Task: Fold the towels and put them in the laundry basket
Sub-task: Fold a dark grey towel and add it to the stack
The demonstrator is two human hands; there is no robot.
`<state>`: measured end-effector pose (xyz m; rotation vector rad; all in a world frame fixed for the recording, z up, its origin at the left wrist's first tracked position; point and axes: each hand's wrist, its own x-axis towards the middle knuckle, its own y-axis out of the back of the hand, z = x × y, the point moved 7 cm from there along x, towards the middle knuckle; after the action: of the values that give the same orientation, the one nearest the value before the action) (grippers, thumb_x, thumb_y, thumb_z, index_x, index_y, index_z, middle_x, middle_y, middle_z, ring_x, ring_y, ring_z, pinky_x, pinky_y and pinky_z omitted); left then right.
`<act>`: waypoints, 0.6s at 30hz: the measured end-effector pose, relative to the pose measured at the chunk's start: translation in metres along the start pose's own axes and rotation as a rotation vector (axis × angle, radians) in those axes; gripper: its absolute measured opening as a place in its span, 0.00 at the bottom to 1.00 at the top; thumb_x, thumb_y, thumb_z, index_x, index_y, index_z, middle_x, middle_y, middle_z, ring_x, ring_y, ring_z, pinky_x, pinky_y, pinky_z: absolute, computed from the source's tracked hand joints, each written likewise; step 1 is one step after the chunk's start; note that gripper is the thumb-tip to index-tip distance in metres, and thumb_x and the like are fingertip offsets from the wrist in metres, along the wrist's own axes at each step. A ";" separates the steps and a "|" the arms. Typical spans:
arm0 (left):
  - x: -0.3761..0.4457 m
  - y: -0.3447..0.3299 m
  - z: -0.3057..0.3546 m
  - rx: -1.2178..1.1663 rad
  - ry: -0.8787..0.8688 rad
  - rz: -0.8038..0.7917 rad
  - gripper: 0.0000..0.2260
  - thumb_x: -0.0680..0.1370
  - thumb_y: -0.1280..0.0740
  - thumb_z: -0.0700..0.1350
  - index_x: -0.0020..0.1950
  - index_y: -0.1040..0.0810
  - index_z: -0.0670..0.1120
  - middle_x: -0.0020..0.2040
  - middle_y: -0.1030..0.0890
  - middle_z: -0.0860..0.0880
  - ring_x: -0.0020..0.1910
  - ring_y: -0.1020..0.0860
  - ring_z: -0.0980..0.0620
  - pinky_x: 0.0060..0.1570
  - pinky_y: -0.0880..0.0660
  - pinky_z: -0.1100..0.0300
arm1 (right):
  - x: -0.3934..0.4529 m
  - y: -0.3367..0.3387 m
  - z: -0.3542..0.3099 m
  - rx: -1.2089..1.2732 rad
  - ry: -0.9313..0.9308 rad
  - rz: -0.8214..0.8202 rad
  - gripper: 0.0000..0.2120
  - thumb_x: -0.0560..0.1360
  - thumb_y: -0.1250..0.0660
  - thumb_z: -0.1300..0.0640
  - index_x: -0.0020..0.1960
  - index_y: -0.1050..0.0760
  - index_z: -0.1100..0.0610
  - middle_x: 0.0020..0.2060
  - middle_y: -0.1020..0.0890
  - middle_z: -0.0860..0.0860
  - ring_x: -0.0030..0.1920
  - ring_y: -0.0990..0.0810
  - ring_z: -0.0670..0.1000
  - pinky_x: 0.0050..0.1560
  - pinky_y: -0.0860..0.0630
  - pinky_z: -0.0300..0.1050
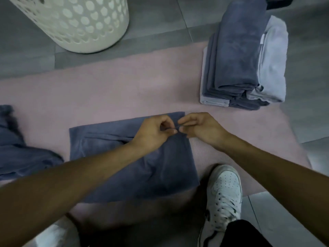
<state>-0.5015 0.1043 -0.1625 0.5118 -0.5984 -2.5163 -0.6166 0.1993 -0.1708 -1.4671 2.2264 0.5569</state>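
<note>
A dark blue-grey towel (110, 157) lies folded flat on the pink mat (106, 90) in front of me. My left hand (153, 134) and my right hand (201, 129) meet at its right edge, near the far right corner, both pinching the towel's edge between thumb and fingers. A stack of folded towels (240, 68), dark blue-grey and pale lilac, sits at the mat's far right corner. The white perforated laundry basket (80, 22) stands on the floor at the far left; its inside is out of view.
A crumpled blue-grey towel (19, 148) lies at the left edge of the mat. My white sneaker (222, 198) rests on the mat's near edge, just right of the towel. Grey floor tiles (160, 18) surround the mat.
</note>
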 end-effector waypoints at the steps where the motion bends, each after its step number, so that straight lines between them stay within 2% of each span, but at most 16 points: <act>1: 0.003 0.003 0.000 0.031 -0.011 -0.023 0.06 0.74 0.27 0.40 0.41 0.22 0.47 0.39 0.19 0.52 0.37 0.24 0.61 0.40 0.29 0.73 | 0.000 -0.001 0.002 0.034 -0.004 0.018 0.08 0.73 0.30 0.68 0.51 0.20 0.61 0.41 0.17 0.53 0.42 0.20 0.46 0.41 0.21 0.35; 3: 0.008 0.003 -0.002 0.108 -0.040 -0.079 0.07 0.74 0.27 0.40 0.40 0.24 0.47 0.38 0.20 0.52 0.36 0.24 0.61 0.38 0.29 0.71 | -0.003 -0.001 0.016 0.162 -0.038 0.053 0.08 0.75 0.32 0.68 0.53 0.20 0.62 0.42 0.17 0.54 0.42 0.19 0.47 0.41 0.20 0.36; 5: 0.011 0.002 -0.004 0.170 -0.076 -0.109 0.06 0.75 0.29 0.38 0.42 0.24 0.45 0.38 0.20 0.50 0.37 0.24 0.56 0.39 0.27 0.63 | -0.006 -0.009 0.029 0.270 -0.068 0.054 0.05 0.75 0.32 0.66 0.49 0.19 0.60 0.39 0.17 0.51 0.40 0.20 0.46 0.41 0.21 0.37; 7: 0.009 0.000 -0.006 0.210 -0.097 -0.133 0.04 0.76 0.30 0.37 0.43 0.24 0.43 0.39 0.21 0.50 0.38 0.24 0.54 0.42 0.26 0.58 | -0.011 -0.019 0.041 0.280 -0.099 0.050 0.04 0.75 0.31 0.65 0.46 0.18 0.59 0.36 0.18 0.50 0.37 0.21 0.45 0.40 0.23 0.37; 10: 0.007 0.001 -0.002 0.261 -0.187 -0.118 0.04 0.76 0.31 0.40 0.44 0.25 0.44 0.40 0.22 0.51 0.37 0.24 0.55 0.41 0.25 0.55 | -0.011 -0.019 0.048 0.251 -0.138 0.124 0.05 0.76 0.32 0.66 0.48 0.18 0.64 0.36 0.19 0.54 0.37 0.23 0.50 0.40 0.24 0.42; 14: 0.004 0.001 0.003 0.236 -0.246 -0.127 0.02 0.75 0.31 0.43 0.45 0.23 0.46 0.42 0.19 0.54 0.42 0.21 0.56 0.46 0.25 0.60 | -0.011 -0.006 0.048 0.324 -0.165 0.264 0.04 0.74 0.28 0.64 0.47 0.20 0.64 0.33 0.20 0.51 0.31 0.23 0.45 0.32 0.24 0.36; 18: 0.003 0.002 0.005 0.125 -0.173 -0.131 0.05 0.75 0.28 0.40 0.49 0.18 0.48 0.43 0.17 0.56 0.44 0.20 0.60 0.48 0.24 0.66 | -0.014 -0.006 0.043 0.349 -0.122 0.231 0.02 0.75 0.30 0.64 0.47 0.19 0.63 0.35 0.19 0.52 0.33 0.21 0.44 0.34 0.23 0.35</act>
<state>-0.5060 0.1029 -0.1579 0.3904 -0.8150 -2.6781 -0.6007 0.2313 -0.1999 -0.9861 2.2694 0.2962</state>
